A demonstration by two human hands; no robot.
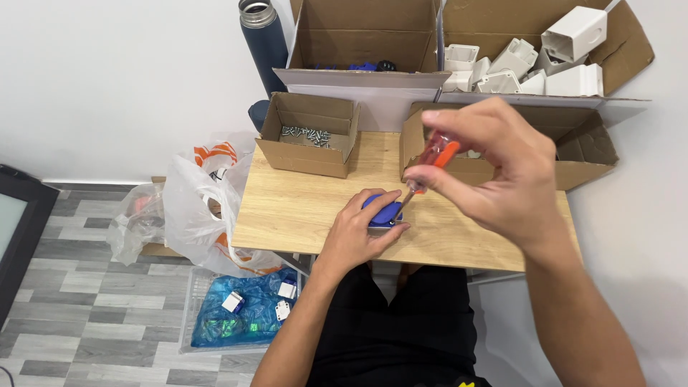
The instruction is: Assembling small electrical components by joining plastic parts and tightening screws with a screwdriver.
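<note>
Head view: two hands (362, 229), one screwdriver (432, 159).

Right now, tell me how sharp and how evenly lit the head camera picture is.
Head view: even, soft light, only faint shadows on the light wooden table; the right hand gripping the orange-handled screwdriver is near the lens and slightly blurred; the left hand on the small blue plastic part is sharper; the edges look stretched by the wide lens.

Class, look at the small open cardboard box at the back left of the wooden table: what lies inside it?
Inside the small cardboard box lies a loose heap of silvery screws on the bare floor. The near wall hides the front strip of the floor, so anything there cannot be seen.
</note>
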